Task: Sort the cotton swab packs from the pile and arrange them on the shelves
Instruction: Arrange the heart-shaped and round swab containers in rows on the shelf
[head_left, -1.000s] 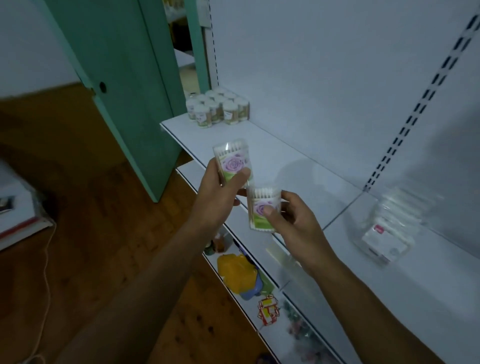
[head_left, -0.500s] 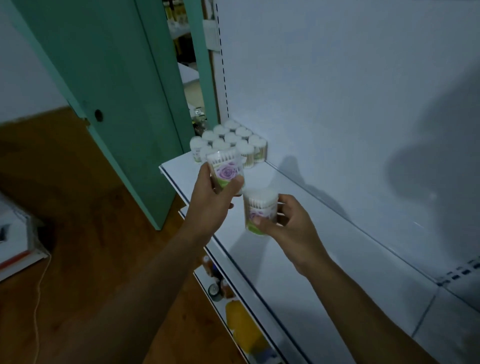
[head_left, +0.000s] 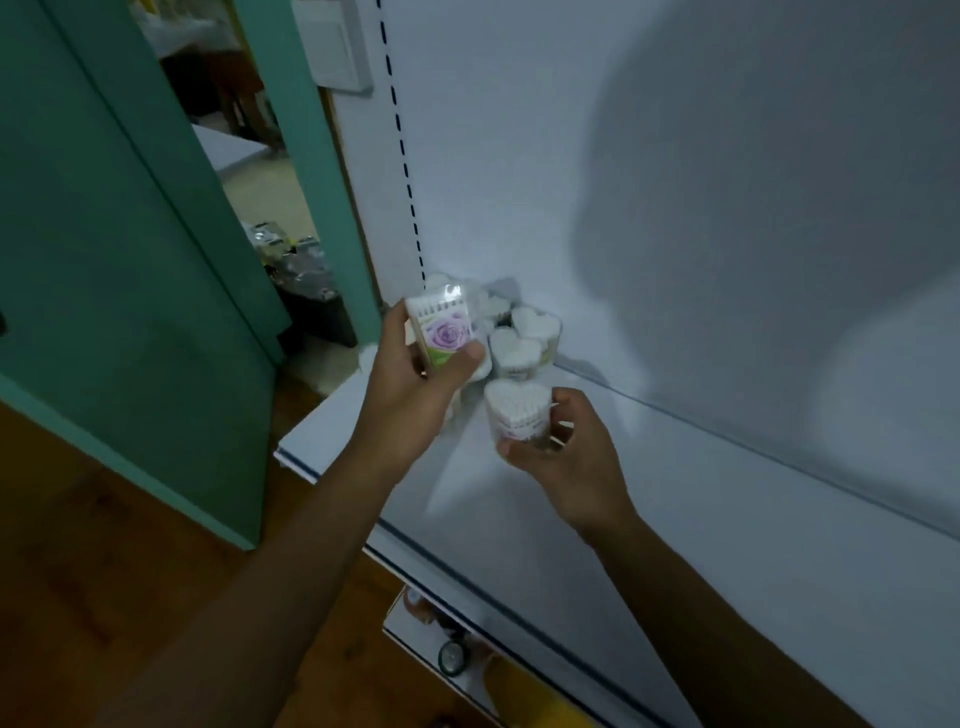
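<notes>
My left hand grips a cotton swab pack with a purple rose label, held tilted just left of the packs standing on the shelf. My right hand holds a heart-shaped pack of swabs upright, low over the white shelf, directly in front of the group. Several heart-shaped packs stand clustered in the shelf's back left corner against the white back panel; my left hand and its pack hide part of them.
A teal door stands left of the shelving, with a gap showing a room behind. A lower shelf holds small items. The wooden floor lies below left. The shelf's front edge runs diagonally.
Both hands have moved forward to the back left corner of the shelf, carrying their packs up to the standing group. The view has closed in on that corner.
</notes>
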